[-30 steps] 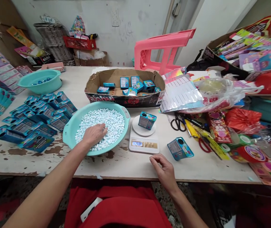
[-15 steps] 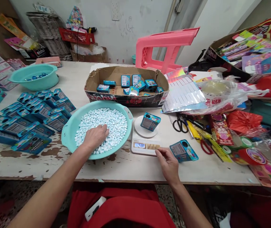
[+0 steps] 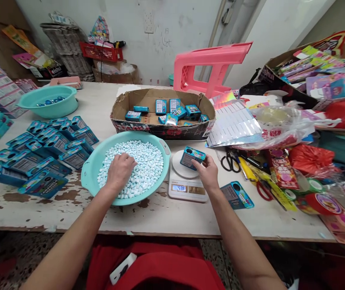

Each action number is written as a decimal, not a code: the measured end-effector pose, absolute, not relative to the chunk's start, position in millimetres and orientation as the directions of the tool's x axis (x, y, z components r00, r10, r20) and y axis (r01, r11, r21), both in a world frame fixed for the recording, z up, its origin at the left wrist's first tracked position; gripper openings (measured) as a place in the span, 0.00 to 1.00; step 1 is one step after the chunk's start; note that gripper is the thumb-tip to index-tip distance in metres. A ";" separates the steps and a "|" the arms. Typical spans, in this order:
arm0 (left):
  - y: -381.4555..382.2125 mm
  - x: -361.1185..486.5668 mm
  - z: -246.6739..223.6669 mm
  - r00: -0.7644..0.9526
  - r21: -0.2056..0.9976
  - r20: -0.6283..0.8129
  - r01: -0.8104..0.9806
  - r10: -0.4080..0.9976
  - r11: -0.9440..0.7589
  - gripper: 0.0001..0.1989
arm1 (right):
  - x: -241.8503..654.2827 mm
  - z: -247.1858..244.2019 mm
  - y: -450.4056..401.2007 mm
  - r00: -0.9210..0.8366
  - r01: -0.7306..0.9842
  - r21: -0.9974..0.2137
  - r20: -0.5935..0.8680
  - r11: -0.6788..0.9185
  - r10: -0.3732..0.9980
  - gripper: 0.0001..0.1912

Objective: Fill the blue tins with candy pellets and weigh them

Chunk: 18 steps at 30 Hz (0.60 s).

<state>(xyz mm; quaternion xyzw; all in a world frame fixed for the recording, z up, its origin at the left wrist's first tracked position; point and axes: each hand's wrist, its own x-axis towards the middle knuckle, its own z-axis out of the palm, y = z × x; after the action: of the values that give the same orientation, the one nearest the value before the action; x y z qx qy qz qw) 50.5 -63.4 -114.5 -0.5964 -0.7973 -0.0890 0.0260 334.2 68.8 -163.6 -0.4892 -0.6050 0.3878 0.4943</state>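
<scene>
The left hand rests palm-down, fingers curled, in the white candies filling the teal basin near the table's front edge. The right hand grips the blue box standing on the scale beside the basin.

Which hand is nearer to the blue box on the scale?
The right hand: its fingers touch the blue box standing on the scale. The left hand is further off, resting in the pellets of the teal basin.
</scene>
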 end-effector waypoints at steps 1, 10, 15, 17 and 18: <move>-63.2 44.9 -115.6 -0.346 0.215 0.123 0.924 0.930 0.315 0.16 | 333.2 -161.9 70.9 -0.061 0.180 -0.963 0.193 0.201 0.979 0.28; -67.2 48.4 -62.9 -0.210 0.917 -0.146 0.337 0.967 0.212 0.12 | 339.4 -107.9 17.1 -0.270 0.161 -0.943 0.242 0.291 0.932 0.20; -61.9 110.5 0.0 0.167 0.742 0.100 0.644 0.981 -0.186 0.08 | 330.1 -78.1 -11.1 -0.446 0.192 -0.921 0.225 0.338 0.866 0.17; -59.6 124.4 8.3 0.308 0.615 0.131 0.720 0.942 -0.321 0.10 | 324.8 -73.7 -15.4 -0.484 0.188 -0.924 0.209 0.334 0.850 0.16; -59.0 127.5 9.5 0.359 0.567 0.125 0.739 0.925 -0.363 0.10 | 322.7 -72.7 -16.3 -0.495 0.179 -0.926 0.207 0.332 0.844 0.16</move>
<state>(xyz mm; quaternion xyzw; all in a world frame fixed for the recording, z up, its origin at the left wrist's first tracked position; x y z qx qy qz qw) 127.5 -59.0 9.5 -0.7962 -0.5225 -0.2183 -0.2129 322.7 -16.3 -72.7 -0.3493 -0.7320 0.4602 0.3612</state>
